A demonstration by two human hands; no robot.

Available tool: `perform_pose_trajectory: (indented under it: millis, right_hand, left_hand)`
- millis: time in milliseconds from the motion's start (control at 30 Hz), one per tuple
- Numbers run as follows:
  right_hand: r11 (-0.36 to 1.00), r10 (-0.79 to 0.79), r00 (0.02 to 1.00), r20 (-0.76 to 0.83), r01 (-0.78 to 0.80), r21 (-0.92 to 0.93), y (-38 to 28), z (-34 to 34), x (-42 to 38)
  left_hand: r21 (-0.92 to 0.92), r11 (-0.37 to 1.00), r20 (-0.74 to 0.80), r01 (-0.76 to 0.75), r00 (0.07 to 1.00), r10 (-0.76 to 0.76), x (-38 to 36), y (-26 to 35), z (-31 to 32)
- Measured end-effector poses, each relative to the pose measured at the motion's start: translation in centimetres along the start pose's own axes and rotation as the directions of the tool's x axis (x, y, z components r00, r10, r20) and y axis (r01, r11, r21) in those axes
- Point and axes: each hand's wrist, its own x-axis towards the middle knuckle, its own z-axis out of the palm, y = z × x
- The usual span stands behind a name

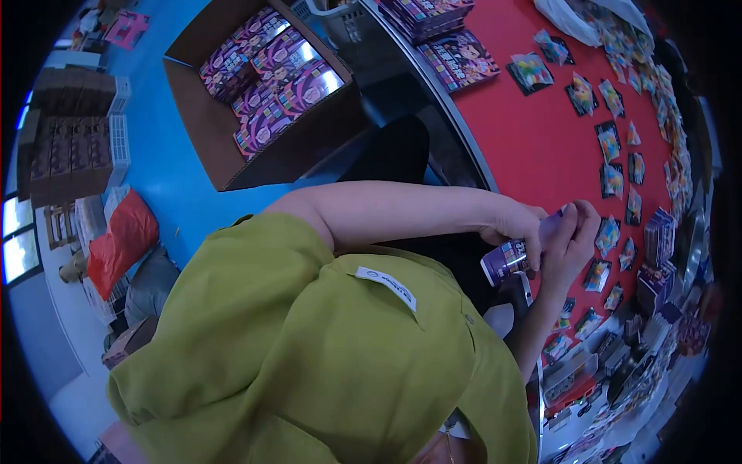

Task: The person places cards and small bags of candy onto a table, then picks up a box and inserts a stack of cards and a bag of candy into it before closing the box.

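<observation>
Purple printed box [506,263], tilted beside the red table's [533,139] edge, could crease or slip if the left hand's [516,223] curled fingers grip unevenly while the right hand's [570,251] bent fingers, pinching a pale purple piece [549,227], push against it.

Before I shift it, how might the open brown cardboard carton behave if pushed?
The carton is probably heavy, with many purple printed boxes inside. Its straight walls look fairly stiff, and its wide shape suggests little tipping.
</observation>
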Motion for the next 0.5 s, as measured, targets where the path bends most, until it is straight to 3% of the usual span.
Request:
perform_pose_trajectory:
  millis: [100, 167, 300, 367, 500]
  right_hand:
    - [0.998, -0.053, 0.999, 0.005, 0.053, 0.038, -0.6, -0.2, 0.5]
    - [0.979, 0.16, 0.962, 0.221, -0.183, 0.089, -1.1, -1.1, 0.5]
    - [0.978, 0.145, 0.949, 0.281, -0.181, 0.106, -2.4, -1.5, 1.6]
    - [0.939, 0.198, 0.899, 0.389, -0.288, 0.189, -2.7, -2.1, 1.8]
    - [0.903, 0.147, 0.88, 0.452, -0.306, 0.302, -3.4, -2.7, 1.2]
  left_hand:
    - [0.01, 1.0, -0.002, -0.021, 1.0, 0.021, -0.3, 0.1, -0.2]
    - [-0.014, 1.0, 0.025, -0.026, 0.999, 0.026, -0.3, -0.3, -0.7]
    - [0.019, 1.0, 0.073, -0.021, 0.997, 0.019, -0.1, -0.5, -1.4]
    - [0.019, 0.999, 0.132, -0.03, 0.991, 0.027, 0.3, -0.8, -1.7]
    - [-0.091, 0.987, 0.034, -0.131, 0.99, 0.135, -2.2, 0.2, -0.7]
